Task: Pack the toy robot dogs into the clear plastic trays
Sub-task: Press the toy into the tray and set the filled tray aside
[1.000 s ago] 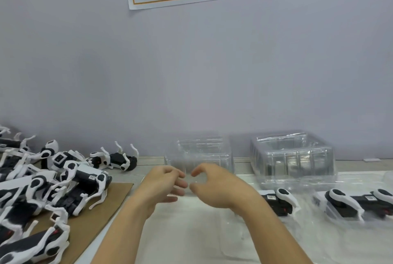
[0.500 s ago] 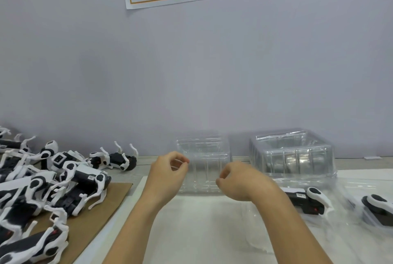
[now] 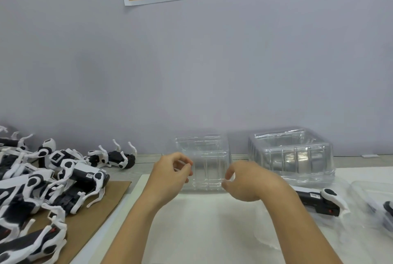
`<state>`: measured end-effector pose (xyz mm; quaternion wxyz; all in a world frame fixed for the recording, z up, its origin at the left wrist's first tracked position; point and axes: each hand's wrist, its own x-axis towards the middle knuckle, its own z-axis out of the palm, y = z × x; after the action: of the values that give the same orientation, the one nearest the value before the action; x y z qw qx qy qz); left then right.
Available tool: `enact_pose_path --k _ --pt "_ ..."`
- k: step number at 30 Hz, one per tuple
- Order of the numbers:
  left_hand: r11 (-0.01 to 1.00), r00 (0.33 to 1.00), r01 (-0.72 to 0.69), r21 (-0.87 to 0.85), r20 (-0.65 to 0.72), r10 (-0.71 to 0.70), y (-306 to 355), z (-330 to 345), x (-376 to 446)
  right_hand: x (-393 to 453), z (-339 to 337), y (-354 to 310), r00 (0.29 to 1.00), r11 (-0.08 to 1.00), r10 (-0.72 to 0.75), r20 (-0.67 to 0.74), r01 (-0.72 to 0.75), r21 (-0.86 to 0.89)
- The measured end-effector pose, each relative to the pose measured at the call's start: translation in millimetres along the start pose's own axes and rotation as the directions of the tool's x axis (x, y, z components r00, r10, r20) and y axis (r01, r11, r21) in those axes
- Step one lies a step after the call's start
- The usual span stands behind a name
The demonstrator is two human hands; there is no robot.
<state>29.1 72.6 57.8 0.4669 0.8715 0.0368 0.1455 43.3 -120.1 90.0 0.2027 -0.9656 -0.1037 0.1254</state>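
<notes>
Head view: a clear plastic tray (image 3: pixel 205 166) is held upright on the bench (image 3: pixel 204 232), gripped at its edges by curled fingers of the left hand (image 3: pixel 170 175) and right hand (image 3: pixel 247 181). Toy robot dogs (image 3: pixel 63 176) are piled left of the fingers; a tray stack (image 3: pixel 291 153) stands to their right.

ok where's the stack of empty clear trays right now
In the head view the stack of clear trays sits right of centre against the wall, just right of the single tray held between both hands.
</notes>
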Motion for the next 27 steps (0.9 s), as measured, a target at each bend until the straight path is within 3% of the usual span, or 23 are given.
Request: enact_pose_path --k 3,6,9,15,19,24,27 --pt "1.000 1.000 -0.007 0.009 0.019 0.007 0 2 1 -7 -9 1 0.998 0.999 -0.035 -0.056 0.037 0.020" --pt "1.000 0.999 -0.013 0.020 0.032 0.012 -1 4 1 -11 -20 7 0.989 0.997 0.071 -0.131 -0.076 -0.031" --pt "1.000 1.000 -0.012 0.024 0.026 0.011 -1 3 2 -15 -19 6 0.986 0.979 0.160 -0.055 -0.165 -0.118" --pt "1.000 0.996 -0.017 0.018 0.083 0.015 1 10 -1 -11 4 -9 0.997 0.995 -0.061 -0.054 0.057 -0.076" --pt "0.993 0.967 0.103 0.049 0.228 -0.111 -1 15 -7 -16 -1 -11 0.986 0.986 -0.164 -0.017 0.165 0.028" --pt "0.986 0.935 0.159 0.054 0.311 -0.168 -5 24 -12 -22 -10 12 0.981 0.941 0.006 0.194 0.060 -0.332" --pt "0.989 0.938 0.141 0.047 0.314 -0.148 -8 27 -12 -22 -5 25 0.980 0.921 0.056 0.193 0.024 -0.388"
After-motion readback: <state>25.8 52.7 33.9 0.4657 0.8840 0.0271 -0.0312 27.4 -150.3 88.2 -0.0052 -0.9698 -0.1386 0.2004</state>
